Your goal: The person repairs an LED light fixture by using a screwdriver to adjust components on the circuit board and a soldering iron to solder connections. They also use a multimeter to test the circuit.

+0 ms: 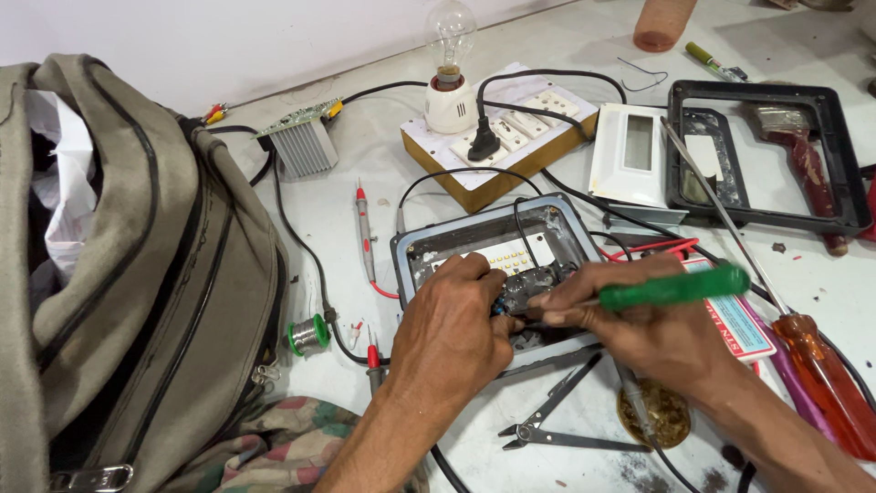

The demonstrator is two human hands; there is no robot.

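Note:
A grey open lamp housing (438,245) lies in the middle of the table with a white LED board and a dark component (534,283) inside it. My left hand (452,329) rests on the housing's near edge, fingers pinching at the dark component. My right hand (639,324) holds a green-handled screwdriver (675,288), its tip pointing left at the same component.
A large olive bag (128,274) fills the left side. At the back stand a wooden socket board (497,137) with a bulb (450,36) and a heatsink (306,146). On the right are a black frame (762,219) and an orange-handled screwdriver (826,374). Tweezers (547,415), a solder reel (308,335) and probes (365,233) lie near.

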